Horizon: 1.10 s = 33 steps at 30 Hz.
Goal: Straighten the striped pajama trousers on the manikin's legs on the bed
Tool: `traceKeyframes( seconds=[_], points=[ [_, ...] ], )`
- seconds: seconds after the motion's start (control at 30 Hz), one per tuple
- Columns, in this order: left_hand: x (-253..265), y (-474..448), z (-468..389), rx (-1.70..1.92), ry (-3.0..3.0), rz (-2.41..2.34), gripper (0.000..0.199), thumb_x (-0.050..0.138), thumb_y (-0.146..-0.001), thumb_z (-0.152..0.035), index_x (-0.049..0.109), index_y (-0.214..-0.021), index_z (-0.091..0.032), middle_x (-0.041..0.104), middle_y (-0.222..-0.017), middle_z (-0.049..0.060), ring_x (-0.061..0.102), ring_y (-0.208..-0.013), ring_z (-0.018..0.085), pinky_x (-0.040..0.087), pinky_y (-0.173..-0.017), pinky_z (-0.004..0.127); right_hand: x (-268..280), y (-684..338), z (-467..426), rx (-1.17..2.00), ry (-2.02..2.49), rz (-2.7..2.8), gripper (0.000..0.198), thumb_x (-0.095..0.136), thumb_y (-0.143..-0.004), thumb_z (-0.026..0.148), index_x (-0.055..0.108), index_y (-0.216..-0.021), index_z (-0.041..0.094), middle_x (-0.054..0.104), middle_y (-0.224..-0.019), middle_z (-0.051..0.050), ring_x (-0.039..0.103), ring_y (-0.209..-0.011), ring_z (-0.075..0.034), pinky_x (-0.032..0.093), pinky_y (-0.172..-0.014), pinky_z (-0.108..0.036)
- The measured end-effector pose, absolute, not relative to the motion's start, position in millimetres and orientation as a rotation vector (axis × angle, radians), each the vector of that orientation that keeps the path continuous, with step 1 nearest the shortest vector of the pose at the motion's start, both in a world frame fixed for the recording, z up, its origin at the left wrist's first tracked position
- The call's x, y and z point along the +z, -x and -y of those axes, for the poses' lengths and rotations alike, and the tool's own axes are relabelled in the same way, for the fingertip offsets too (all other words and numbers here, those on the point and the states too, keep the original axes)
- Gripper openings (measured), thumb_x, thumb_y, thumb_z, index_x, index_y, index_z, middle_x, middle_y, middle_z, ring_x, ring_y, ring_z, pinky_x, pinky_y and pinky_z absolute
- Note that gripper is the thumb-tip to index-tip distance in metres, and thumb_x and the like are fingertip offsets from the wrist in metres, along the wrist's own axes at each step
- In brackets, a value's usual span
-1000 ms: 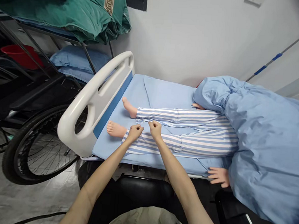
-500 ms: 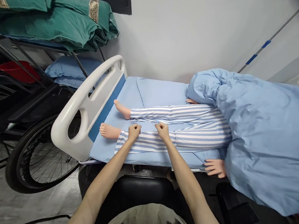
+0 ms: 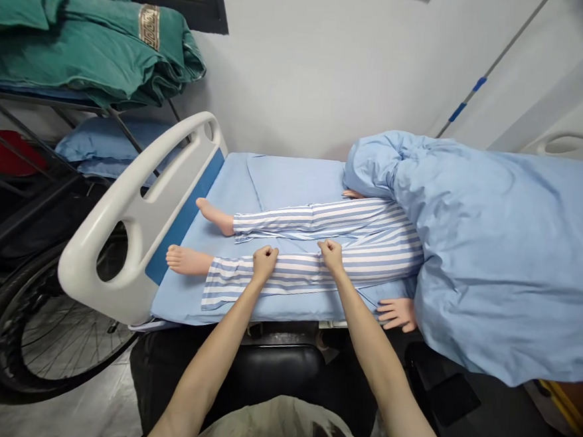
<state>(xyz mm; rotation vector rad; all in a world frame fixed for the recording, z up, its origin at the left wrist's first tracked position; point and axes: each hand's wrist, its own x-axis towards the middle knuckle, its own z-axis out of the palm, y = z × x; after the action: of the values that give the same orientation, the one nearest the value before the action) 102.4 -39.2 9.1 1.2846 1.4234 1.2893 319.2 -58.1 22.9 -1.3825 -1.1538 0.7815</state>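
Note:
A life-size figure, likely a manikin, lies on the bed in blue-and-white striped trousers [image 3: 380, 235]. Its bare feet [image 3: 189, 260] point to the left. My left hand [image 3: 265, 262] is a closed fist at the shin of the nearer leg. Farther up, around the knee of that leg, my right hand [image 3: 331, 253] is also a fist. Nothing shows between the fingers of either hand; whether they touch the cloth is hard to tell. The figure's open hand [image 3: 397, 313] lies at the near mattress edge. A light blue quilt [image 3: 508, 260] hides the upper body.
A white footboard [image 3: 95, 231] rises at the bed's left end. Beyond it stand a wheelchair wheel [image 3: 38, 340] and a rack with folded green bedding [image 3: 94, 45]. A black seat [image 3: 281, 371] is below me. A pole [image 3: 481, 82] leans at the right wall.
Both my fists have moved along the nearer leg, away from the foot and toward the hip. The view has shifted to the right. The figure and quilt look unchanged.

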Motion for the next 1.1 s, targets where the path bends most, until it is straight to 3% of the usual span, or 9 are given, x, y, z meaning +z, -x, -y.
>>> traceKeyframes(
  seconds=[0.2,0.33,0.6,1.1],
  points=[
    [27,-131,32,1.391,-1.253,-1.250,0.033,0.059,-0.068,-0.027,0.038,-0.043,-0.021,0.039,-0.043,-0.004,0.036,-0.046,0.009,0.031,-0.052,0.025,15,-326,57,0.782,1.398,1.140,0.043,0.055,-0.069,0.050,0.027,-0.052,0.022,0.024,-0.053,0.005,0.026,-0.054,-0.008,0.024,-0.055,-0.024],
    [32,-170,33,1.271,-1.178,-1.070,0.033,0.059,-0.068,-0.032,0.038,-0.045,-0.021,0.039,-0.043,-0.004,0.034,-0.043,0.010,0.028,-0.048,0.026,22,-331,57,0.768,1.395,1.130,0.044,0.053,-0.071,0.051,0.025,-0.053,0.022,0.023,-0.053,0.006,0.024,-0.054,-0.008,0.024,-0.053,-0.024],
    [13,-185,40,1.226,-1.329,-1.166,0.029,0.058,-0.066,-0.023,0.037,-0.046,-0.020,0.036,-0.045,-0.005,0.034,-0.048,0.009,0.029,-0.053,0.025,32,-407,70,0.594,1.443,1.050,0.043,0.055,-0.071,0.046,0.023,-0.053,0.022,0.020,-0.055,0.006,0.022,-0.056,-0.008,0.022,-0.056,-0.025],
    [13,-233,30,1.164,-1.376,-1.233,0.027,0.058,-0.067,-0.018,0.040,-0.047,-0.020,0.039,-0.046,-0.005,0.037,-0.051,0.009,0.031,-0.056,0.024,30,-451,70,0.468,1.483,0.973,0.041,0.057,-0.075,0.033,0.023,-0.054,0.022,0.021,-0.055,0.006,0.023,-0.056,-0.008,0.022,-0.057,-0.025]
  ],
)
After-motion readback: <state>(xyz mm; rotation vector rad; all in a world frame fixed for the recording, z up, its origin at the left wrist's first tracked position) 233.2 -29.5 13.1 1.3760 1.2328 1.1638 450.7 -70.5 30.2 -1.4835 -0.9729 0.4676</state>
